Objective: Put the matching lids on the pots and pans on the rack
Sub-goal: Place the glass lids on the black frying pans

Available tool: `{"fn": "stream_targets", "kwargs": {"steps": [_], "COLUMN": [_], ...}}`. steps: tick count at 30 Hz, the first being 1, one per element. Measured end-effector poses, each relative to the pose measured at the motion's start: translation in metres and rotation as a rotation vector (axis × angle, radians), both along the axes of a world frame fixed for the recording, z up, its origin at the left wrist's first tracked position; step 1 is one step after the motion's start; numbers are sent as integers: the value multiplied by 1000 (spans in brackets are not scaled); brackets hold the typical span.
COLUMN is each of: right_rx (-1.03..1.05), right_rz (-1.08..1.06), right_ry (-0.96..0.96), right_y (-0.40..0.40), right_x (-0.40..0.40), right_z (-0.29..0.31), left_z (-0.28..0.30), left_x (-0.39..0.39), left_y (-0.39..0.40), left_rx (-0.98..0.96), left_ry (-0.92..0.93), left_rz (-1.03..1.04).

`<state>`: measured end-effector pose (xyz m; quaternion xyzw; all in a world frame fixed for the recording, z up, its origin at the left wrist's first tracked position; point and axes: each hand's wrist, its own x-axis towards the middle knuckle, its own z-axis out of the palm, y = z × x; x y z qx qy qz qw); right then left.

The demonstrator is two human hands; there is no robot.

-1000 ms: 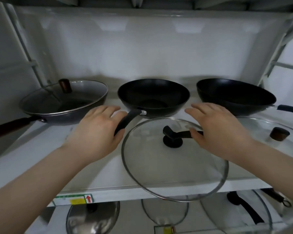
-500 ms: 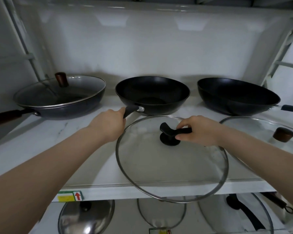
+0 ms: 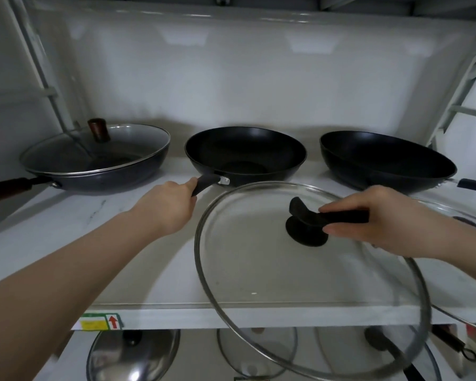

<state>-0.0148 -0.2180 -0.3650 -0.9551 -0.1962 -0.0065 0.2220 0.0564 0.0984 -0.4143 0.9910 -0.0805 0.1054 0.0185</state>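
right hand (image 3: 379,218): we see it gripping the black handle of the glass lid (image 3: 308,273), fingers curled round.
left hand (image 3: 168,207): wrapped on the handle of the middle wok (image 3: 245,155), steadying.
key relation: wok sits just behind the lid, up-left of the right hand; lid tilted.
shelf (image 3: 149,284): carries both.

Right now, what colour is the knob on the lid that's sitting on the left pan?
Reddish brown knob, clearest in the head view.

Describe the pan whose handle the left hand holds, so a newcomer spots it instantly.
On the white rack shelf stand three dark pans. It is the middle wok, uncovered; the left hand grips its black handle. It is rounder and smaller than the right wok.
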Motion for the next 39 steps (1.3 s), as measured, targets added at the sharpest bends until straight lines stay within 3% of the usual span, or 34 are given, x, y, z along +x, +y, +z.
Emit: {"fn": "stream_targets", "kwargs": {"steps": [7, 14, 27, 39], "right_rx": [281, 235, 165, 40], "right_rz": [-121, -246, -275, -339], "right_ry": [-243, -389, -141, -33], "right_y": [-30, -11, 76, 100], "right_x": [-26, 68, 241, 295], "right_z": [37, 79, 77, 60], "left_z": [-6, -6, -14, -19], "left_x": [2, -1, 2, 5], "left_y": [2, 0, 0, -1], "left_rx": [-11, -23, 35, 23], "left_ry": [-21, -48, -133, -162], "left_rz": [-12, 22, 31, 46]}}
